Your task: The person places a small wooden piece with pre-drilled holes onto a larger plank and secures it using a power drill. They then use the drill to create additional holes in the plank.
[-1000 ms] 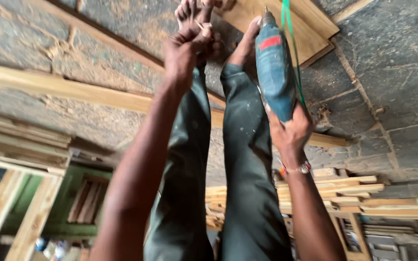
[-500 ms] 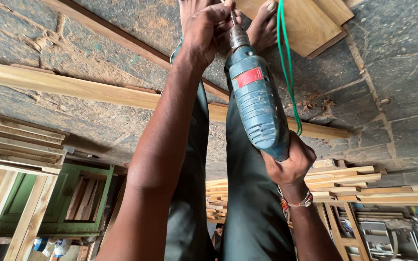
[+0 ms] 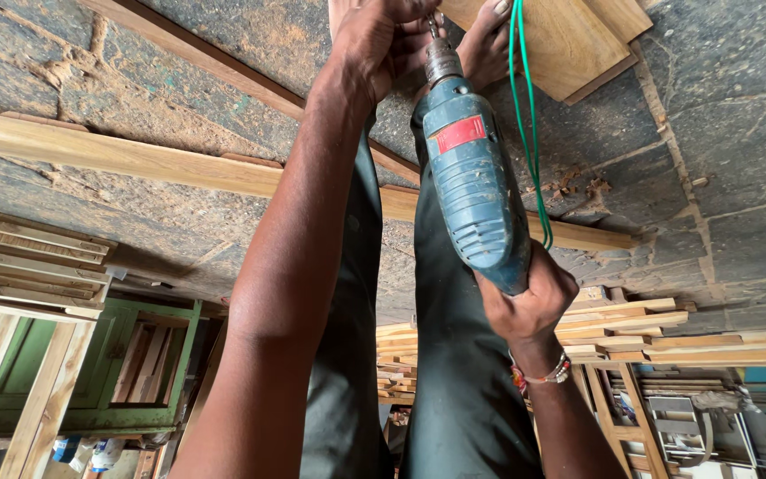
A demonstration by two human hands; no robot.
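Two hands worked one blue drill (image 3: 474, 182): the right hand (image 3: 529, 302) was wrapped tight around its grip, while the left hand (image 3: 383, 35) was closed around the chuck near the bit. Its tip pointed at a wooden board (image 3: 569, 44) lying on the stone floor (image 3: 720, 133), with bare feet (image 3: 488, 44) just beside it. Green cord (image 3: 529, 124) ran along the drill's body, and a long wooden strip (image 3: 135, 160) lay across the floor.

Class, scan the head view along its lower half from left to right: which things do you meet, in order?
Green wooden frame → left forearm → blue power drill → right hand gripping its handle → stacked timber planks.
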